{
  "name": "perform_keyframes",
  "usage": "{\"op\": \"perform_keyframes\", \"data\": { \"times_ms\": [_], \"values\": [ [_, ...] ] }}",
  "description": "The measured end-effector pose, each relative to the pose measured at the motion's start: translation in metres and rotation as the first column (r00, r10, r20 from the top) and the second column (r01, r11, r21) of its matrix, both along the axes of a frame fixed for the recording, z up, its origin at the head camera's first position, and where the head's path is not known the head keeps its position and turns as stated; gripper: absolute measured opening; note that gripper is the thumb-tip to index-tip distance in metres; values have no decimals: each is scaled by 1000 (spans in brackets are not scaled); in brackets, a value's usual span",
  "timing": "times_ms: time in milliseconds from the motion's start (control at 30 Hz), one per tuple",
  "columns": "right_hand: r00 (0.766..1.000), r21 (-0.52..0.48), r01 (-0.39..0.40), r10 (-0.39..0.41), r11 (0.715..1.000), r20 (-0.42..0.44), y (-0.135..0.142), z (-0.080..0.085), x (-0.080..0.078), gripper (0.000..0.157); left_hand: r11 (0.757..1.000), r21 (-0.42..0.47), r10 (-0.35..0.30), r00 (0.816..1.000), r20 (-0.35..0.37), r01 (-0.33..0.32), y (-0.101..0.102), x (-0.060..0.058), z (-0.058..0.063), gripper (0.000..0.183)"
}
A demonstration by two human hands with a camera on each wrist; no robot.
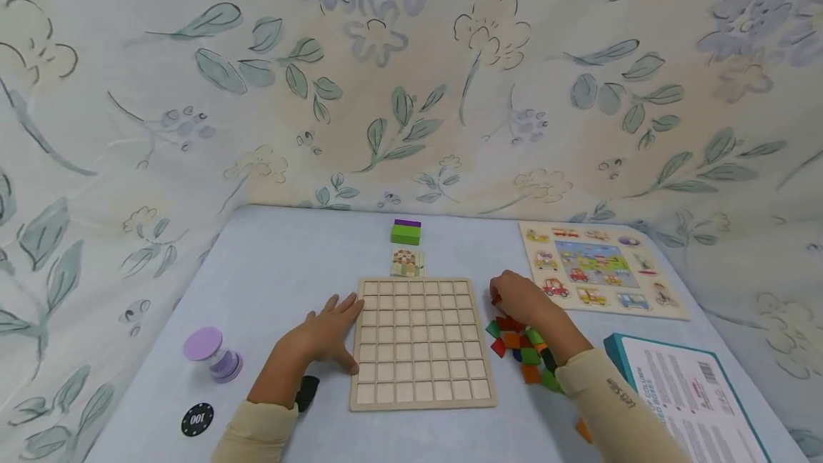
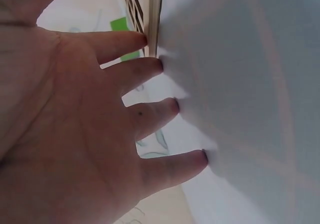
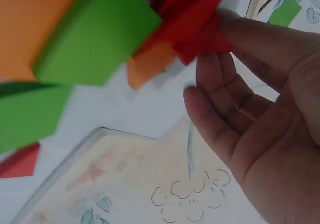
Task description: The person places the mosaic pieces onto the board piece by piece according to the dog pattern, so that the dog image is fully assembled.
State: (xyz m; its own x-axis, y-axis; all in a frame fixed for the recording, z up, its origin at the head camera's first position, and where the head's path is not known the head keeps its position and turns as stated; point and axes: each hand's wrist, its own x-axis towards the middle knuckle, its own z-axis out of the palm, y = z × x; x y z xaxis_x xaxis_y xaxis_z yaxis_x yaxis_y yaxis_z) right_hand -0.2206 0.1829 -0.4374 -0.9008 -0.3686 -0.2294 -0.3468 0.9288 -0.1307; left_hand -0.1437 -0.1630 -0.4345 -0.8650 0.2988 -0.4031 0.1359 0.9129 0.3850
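A square wooden grid board (image 1: 421, 406) lies on the table in the middle of the head view. My left hand (image 1: 319, 334) rests at its left edge with fingers spread; the left wrist view shows straight fingers (image 2: 155, 116), their tips down on the table or board edge. To the board's right, my right hand (image 1: 529, 302) is over the far end of a loose pile of coloured blocks (image 1: 530, 356). Its thumb and fingers pinch a red block (image 3: 207, 36) in the right wrist view. Green and orange blocks (image 3: 97, 39) loom large there, close to the camera.
Behind the board are a picture card (image 1: 408, 263) and a green-and-purple block (image 1: 406, 233). A wooden picture puzzle (image 1: 604, 306) lies back right, a teal-edged box (image 1: 694, 399) front right. At left are a purple stand (image 1: 204, 344) and a black "100" disc (image 1: 197, 419).
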Motion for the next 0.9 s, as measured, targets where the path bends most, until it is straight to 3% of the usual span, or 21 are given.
{"op": "perform_keyframes", "data": {
  "times_ms": [67,167,333,433,633,767,900],
  "values": [
    [1000,-26,14,-14,1000,-5,-2,2,-3,7,1000,-5,2,1000,3,-2,2,-3,0,108],
    [999,-164,48,-47,985,7,-16,8,-10,8,1000,-10,2,1000,1,-2,4,-6,1,109],
    [998,-468,18,9,883,56,-74,11,-18,15,1000,-22,3,1000,-12,-3,6,-6,0,108],
    [995,-533,-15,64,846,73,-114,6,-21,9,1000,-21,7,1000,-16,-8,6,-5,0,108],
    [995,-486,-73,96,871,23,-157,-12,-27,5,1000,-14,10,1000,-24,-10,7,-6,-7,109],
    [995,-446,-88,100,891,4,-159,-18,-28,4,1000,-21,16,1000,-22,-17,9,-6,-13,110],
    [994,-440,-88,106,894,16,-159,-17,-29,5,999,-39,22,1000,-21,-23,11,-6,-11,110]
  ]
}}
